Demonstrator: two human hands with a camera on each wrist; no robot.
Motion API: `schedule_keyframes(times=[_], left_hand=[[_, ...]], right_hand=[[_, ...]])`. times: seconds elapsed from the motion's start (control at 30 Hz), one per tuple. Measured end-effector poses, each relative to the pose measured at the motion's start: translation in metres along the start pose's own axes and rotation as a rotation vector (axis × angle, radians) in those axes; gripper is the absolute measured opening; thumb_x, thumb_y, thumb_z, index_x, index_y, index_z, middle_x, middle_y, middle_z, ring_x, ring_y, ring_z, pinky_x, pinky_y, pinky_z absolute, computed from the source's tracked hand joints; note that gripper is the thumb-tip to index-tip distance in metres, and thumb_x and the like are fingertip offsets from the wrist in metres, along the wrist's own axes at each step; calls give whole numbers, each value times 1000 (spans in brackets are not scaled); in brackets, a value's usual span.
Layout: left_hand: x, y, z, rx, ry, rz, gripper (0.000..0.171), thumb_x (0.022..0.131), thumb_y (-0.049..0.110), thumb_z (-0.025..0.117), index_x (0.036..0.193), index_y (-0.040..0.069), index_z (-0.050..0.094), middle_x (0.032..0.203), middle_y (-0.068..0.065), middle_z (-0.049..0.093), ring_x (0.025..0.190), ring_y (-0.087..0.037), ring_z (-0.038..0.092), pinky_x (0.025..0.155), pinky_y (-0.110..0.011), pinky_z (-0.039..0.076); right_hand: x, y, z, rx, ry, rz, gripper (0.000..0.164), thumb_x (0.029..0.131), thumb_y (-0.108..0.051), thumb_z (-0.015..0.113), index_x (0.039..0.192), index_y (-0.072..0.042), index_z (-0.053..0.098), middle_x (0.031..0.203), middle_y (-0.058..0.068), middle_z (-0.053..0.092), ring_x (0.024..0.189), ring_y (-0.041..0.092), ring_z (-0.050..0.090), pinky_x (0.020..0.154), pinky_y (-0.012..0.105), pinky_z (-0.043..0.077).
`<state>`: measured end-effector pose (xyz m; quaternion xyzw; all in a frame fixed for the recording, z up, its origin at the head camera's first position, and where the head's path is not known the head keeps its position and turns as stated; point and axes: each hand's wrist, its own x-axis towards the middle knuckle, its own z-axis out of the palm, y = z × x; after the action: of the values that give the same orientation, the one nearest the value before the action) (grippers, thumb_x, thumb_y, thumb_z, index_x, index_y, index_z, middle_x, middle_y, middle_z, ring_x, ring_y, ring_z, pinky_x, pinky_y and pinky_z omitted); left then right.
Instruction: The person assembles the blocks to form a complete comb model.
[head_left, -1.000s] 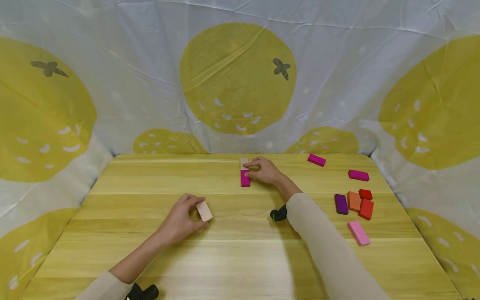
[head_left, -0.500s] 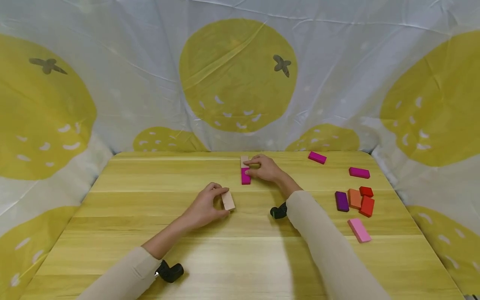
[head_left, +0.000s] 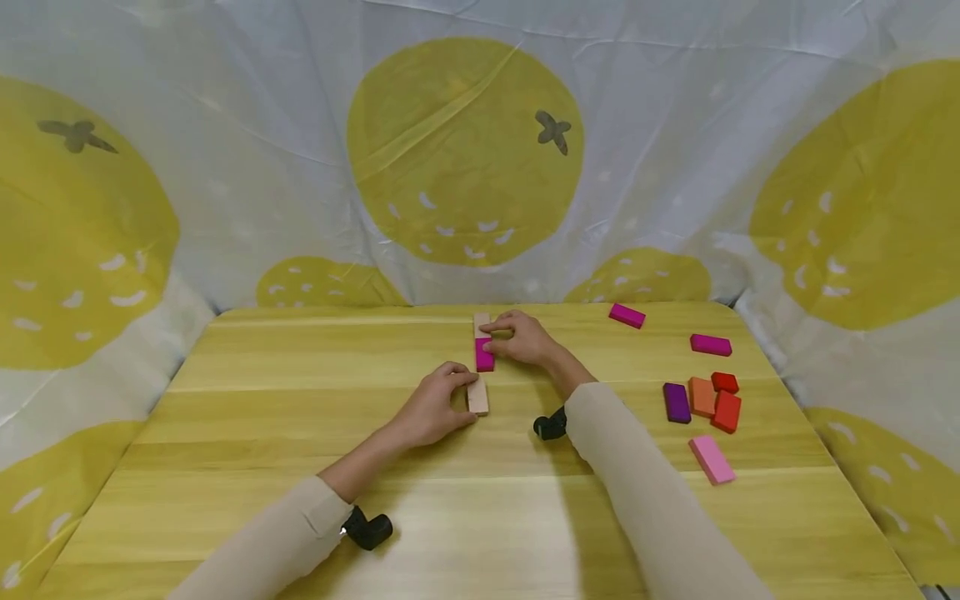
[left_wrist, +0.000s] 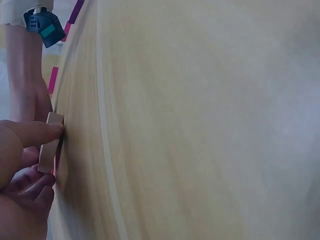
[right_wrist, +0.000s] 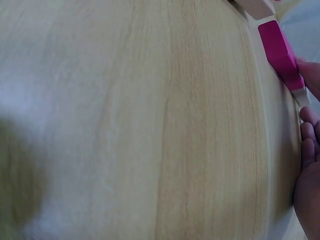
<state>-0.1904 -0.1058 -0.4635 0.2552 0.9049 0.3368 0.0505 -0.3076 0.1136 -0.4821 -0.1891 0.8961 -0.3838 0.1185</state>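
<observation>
My left hand (head_left: 433, 407) pinches a plain wooden block (head_left: 477, 396) between thumb and fingers. The block is close to the near end of a short row, roughly in line with it. In that row a magenta block (head_left: 484, 360) lies end to end with another plain wooden block (head_left: 481, 320) behind it. My right hand (head_left: 527, 340) rests at the row from the right, its thumb on the magenta block and its index finger over the far plain one. In the right wrist view the thumb (right_wrist: 309, 75) lies against the magenta block's side.
On the right of the wooden table (head_left: 285, 450) lie two magenta blocks (head_left: 627, 315), a purple block (head_left: 677, 403), an orange block (head_left: 702, 397), two red blocks (head_left: 726, 412) and a pink block (head_left: 712, 460). A patterned cloth (head_left: 300, 167) hangs behind.
My left hand has carried its plain block rightward and away from me, up to the near end of the row, turning it more in line. My right hand has kept its place.
</observation>
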Motion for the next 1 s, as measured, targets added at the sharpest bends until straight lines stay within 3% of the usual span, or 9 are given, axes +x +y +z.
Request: schedule_keyframes(times=[0.3, 0.53, 0.83, 1.0], left_hand=[[7, 0, 5, 29, 5, 47, 53, 84, 9, 88, 130, -7, 68, 132, -15, 58, 121, -32, 58, 107, -43, 46], [6, -1, 6, 60, 39, 27, 52, 83, 17, 90, 127, -4, 71, 125, -13, 58, 111, -29, 59, 101, -43, 49], [9, -5, 2, 214, 39, 82, 44, 91, 25, 83, 127, 2, 73, 123, -11, 64, 114, -27, 62, 100, -42, 51], [9, -5, 2, 237, 35, 93, 43, 91, 27, 82, 126, 2, 74, 124, -10, 64, 115, -26, 62, 100, -41, 52]], right_hand=[[3, -1, 2, 7, 4, -12, 42, 98, -26, 74, 139, -17, 69, 144, 14, 52, 134, 33, 48, 110, 49, 42], [3, -4, 4, 8, -4, -5, 43, 97, -28, 75, 138, -18, 70, 145, 14, 52, 134, 32, 47, 110, 48, 41], [2, -7, 1, 1, 3, -11, 43, 97, -29, 75, 138, -18, 70, 145, 14, 52, 134, 33, 47, 110, 49, 41], [2, -5, 1, 8, 9, -3, 43, 96, -29, 75, 137, -18, 71, 146, 14, 52, 134, 33, 47, 111, 48, 41]])
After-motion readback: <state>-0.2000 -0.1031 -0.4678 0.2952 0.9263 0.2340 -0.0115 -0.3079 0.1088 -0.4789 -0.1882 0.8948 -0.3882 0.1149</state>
